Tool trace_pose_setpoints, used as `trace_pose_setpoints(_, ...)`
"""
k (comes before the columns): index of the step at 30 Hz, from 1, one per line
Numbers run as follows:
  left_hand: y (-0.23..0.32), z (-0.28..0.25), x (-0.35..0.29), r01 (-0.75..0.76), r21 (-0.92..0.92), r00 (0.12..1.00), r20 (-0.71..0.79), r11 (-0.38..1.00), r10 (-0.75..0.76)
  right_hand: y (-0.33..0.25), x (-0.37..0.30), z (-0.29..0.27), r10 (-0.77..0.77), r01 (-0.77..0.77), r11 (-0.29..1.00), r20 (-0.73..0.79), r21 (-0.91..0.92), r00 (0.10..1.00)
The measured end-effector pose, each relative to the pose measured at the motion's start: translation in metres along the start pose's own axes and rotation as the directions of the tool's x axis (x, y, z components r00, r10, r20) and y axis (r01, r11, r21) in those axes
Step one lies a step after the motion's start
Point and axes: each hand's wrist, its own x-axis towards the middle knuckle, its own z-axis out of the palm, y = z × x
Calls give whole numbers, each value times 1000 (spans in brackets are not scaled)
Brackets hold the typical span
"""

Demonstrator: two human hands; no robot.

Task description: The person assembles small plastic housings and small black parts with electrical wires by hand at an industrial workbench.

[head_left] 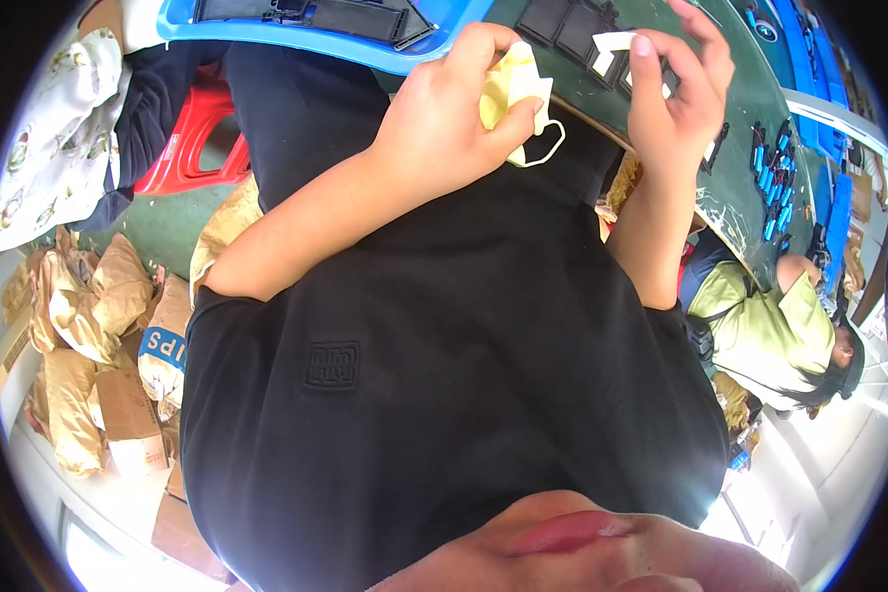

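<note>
My left hand (444,113) is closed around a crumpled pale yellow and white piece (508,87), possibly paper or film. A thin white loop hangs from it. To the right, my right hand (676,94) is raised, thumb and index finger pinching a small white bent strip (613,42); the other fingers are spread. Behind that strip, flat black rectangular pieces (559,25) lie on the green table (735,192). Next to my left hand is the rim of a blue tray (365,56) holding black frame-like parts (360,18).
A red plastic stool (183,148) stands at left, beside a person in patterned white clothing (54,138). Brown paper bundles (99,296) and a cardboard box (128,405) lie lower left. At right are several blue cylindrical parts with wires (775,183) and a person in a yellow-green shirt (770,321).
</note>
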Motion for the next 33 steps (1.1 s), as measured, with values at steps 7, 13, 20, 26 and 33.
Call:
trace_pose_setpoints(7, 3, -5, -2, 66, -23, 997, 49, 998, -65, 29, -3, 11, 81, -17, 952, 198, -305, 977)
trace_pose_setpoints(13, -5, -4, -3, 24, -4, 998, 55, 1000, -24, 34, -5, 20, 87, 7, 940, 260, -340, 962)
trace_pose_setpoints(20, -4, -3, -1, 25, -33, 998, 64, 999, -23, 15, -1, 26, 66, 68, 848, 232, -526, 971)
trace_pose_setpoints(26, -1, -4, 0, 11, -59, 999, 45, 998, -8, 14, 3, 27, 110, 33, 805, 205, -592, 973)
trace_pose_setpoints(33, 2, -6, 3, 58, -111, 998, 39, 992, -54, 26, -4, 35, 80, -84, 996, 95, 38, 992)
